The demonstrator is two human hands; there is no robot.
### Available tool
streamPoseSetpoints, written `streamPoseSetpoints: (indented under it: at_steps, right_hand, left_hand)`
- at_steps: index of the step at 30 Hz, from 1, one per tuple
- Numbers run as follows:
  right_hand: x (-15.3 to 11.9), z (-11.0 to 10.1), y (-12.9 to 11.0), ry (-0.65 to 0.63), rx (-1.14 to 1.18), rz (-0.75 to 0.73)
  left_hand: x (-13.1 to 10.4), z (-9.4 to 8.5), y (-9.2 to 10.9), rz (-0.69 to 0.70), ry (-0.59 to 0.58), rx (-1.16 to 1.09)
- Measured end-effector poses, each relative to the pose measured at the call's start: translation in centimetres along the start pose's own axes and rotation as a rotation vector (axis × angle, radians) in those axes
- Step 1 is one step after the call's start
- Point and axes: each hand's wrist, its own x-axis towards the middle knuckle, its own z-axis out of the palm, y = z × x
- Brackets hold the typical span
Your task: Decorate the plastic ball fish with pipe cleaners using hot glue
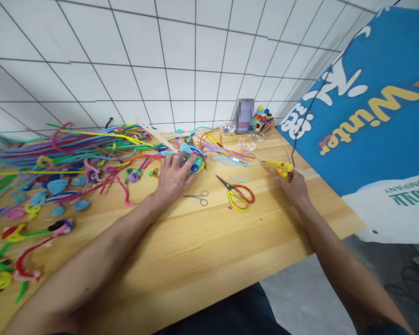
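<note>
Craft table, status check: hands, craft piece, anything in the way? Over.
Left hand holds colourful craft piece. Right hand holds yellow glue gun. Large scissors, small scissors lie between hands.

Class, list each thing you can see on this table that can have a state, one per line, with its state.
Craft: on the table, held by the left hand
Glue gun: gripped by the right hand
Large scissors: lying down, handles apart
Small scissors: lying down, unheld
Phone: propped upright
Pipe cleaners: loose, heaped
</note>
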Motion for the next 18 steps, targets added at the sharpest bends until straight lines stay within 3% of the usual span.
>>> streamPoseSetpoints:
  at_steps: [3,5,8,11,14,18]
  right_hand:
    - [2.1,-0.1,-1.4,-0.086,-0.050,0.132]
    - [2.5,-0.4,-3.2,-0.107,0.010,0.120]
    - [2.1,-0.9,-7.3,-0.212,0.298,-0.029]
    - [1.5,-0.9,-12.8,-0.463,0.452,-0.235]
    - [1.5,-0.1,-17.6,-0.662,0.545,-0.345]
    - [2.5,1.6,-20.1,-0.805,0.548,-0.454]
  left_hand:
    - [0.0,0.0,0.2,-0.014,0.001,-0.009]
    - [-0.1,-0.1,0.2,-0.021,-0.002,-0.022]
    - [-0.2,0.0,0.2,-0.024,-0.007,-0.037]
    - [-0.3,0.1,0.1,-0.037,0.006,-0.057]
    - [-0.3,0.1,0.0,-0.034,0.026,-0.065]
    - [-0.4,0.1,0.1,-0.044,0.004,-0.050]
